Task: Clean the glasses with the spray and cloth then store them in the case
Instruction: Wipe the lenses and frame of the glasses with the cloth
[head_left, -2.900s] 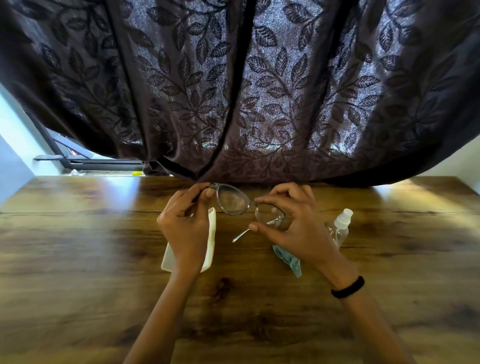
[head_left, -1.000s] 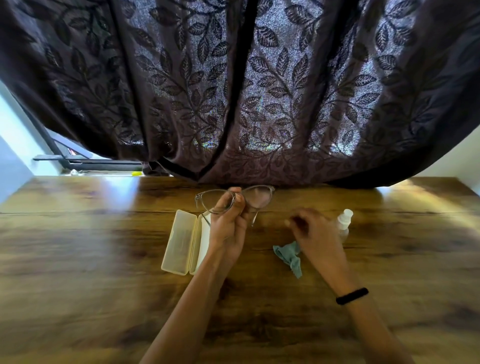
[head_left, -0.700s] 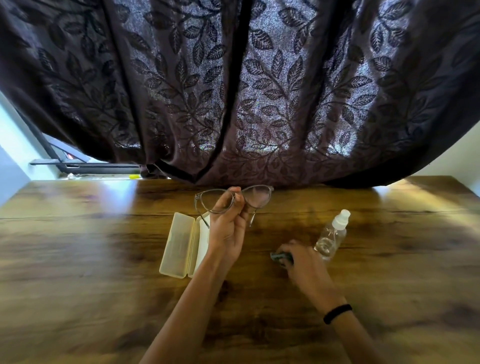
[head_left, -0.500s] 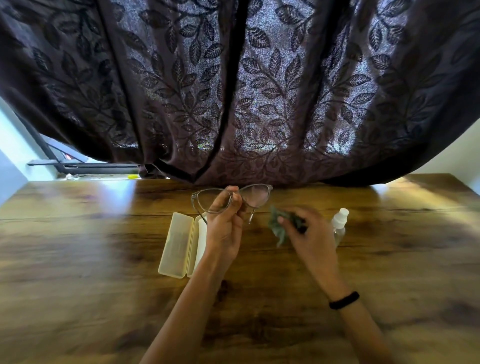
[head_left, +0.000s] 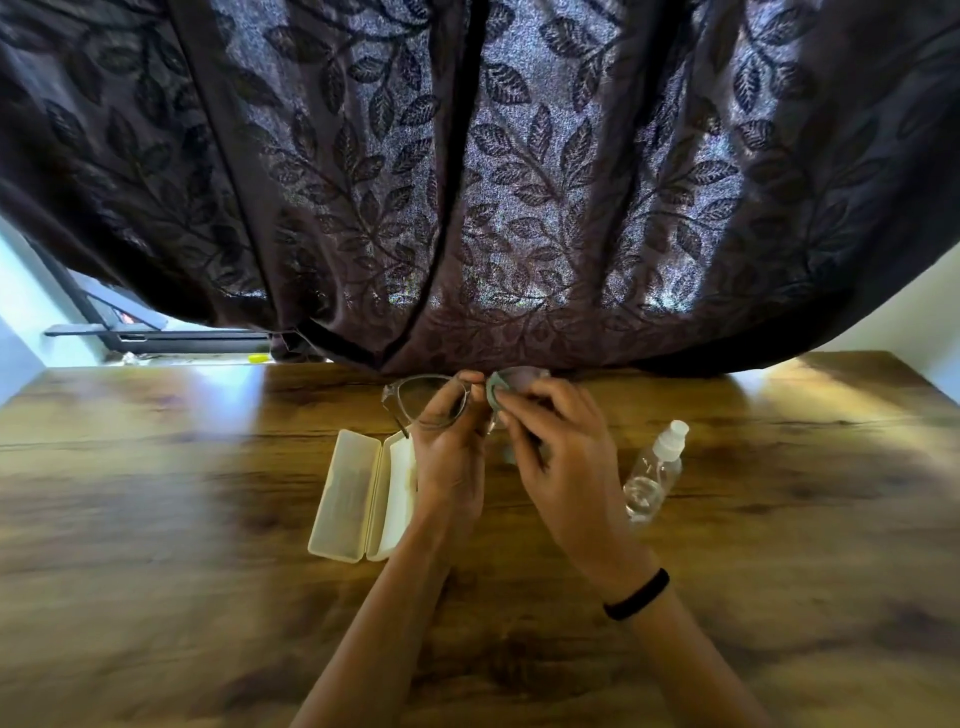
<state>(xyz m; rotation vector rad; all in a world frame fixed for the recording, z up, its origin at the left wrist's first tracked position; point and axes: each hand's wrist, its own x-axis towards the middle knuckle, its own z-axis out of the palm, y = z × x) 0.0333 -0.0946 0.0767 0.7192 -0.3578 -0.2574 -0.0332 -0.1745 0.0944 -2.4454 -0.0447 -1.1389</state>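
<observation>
Your left hand (head_left: 449, 457) pinches the glasses (head_left: 415, 400) at the bridge, above the table. Your right hand (head_left: 561, 457) pinches the cloth (head_left: 496, 389) over one lens. Rub too hard and the frame prob twists or slips. The spray bottle (head_left: 654, 473) by your right wrist is easy to knock. Open case (head_left: 358, 499) on the wood table (head_left: 156, 519), leaf-print curtain (head_left: 519, 182) behind.

The glasses (head_left: 415, 397), thin grey rims with clear lenses, are held up toward the far side, pinched near the bridge by the left hand (head_left: 449, 467). The small grey-green cloth (head_left: 497, 388) (bunched in the right hand (head_left: 561, 467)) covers their right lens. The cream case (head_left: 358, 499) lies open just left of them. The clear, white-capped spray bottle (head_left: 652, 475) stands to the right.
</observation>
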